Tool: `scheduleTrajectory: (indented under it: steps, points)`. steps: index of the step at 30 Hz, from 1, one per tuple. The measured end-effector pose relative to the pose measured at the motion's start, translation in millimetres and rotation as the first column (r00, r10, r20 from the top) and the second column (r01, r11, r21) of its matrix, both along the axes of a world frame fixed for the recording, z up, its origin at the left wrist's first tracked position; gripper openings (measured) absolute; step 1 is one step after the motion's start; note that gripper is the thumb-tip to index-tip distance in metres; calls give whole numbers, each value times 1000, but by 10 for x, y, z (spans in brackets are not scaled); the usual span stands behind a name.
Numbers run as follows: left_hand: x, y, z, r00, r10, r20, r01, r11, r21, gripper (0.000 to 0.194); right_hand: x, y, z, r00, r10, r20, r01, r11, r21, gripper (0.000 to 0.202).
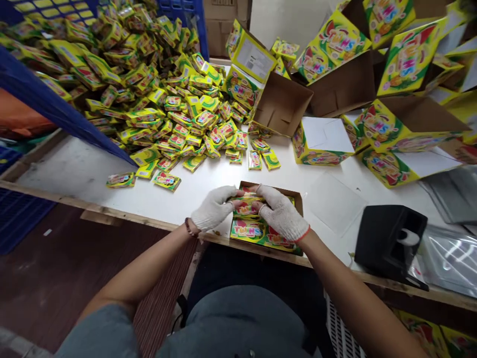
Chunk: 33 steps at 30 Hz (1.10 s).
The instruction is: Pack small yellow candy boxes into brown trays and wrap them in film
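An open display box with small yellow-green packets inside lies at the table's front edge. My left hand, in a white glove with bare fingertips, reaches over the box's left side, its fingertips closed on a packet. From the right, my right hand, gloved the same way, covers part of the box, its thumb and fingers on the same row of packets. The packets directly beneath my right palm are hidden.
A heap of packets spills from a blue crate at the left. Empty display boxes pile up at the back right. A black tape dispenser and clear plastic sheets lie at the right.
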State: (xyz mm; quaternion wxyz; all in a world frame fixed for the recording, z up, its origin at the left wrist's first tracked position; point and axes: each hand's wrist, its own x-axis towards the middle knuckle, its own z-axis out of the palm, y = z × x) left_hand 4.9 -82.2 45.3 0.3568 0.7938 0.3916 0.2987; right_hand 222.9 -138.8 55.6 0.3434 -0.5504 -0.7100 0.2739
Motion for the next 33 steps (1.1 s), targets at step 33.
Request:
scheduleTrajectory:
  steps: [33]
  points:
    - [535, -62, 115, 792, -141, -594, 393, 862, 319, 28, 630, -89, -49, 935, -289, 203, 296, 955, 0, 25]
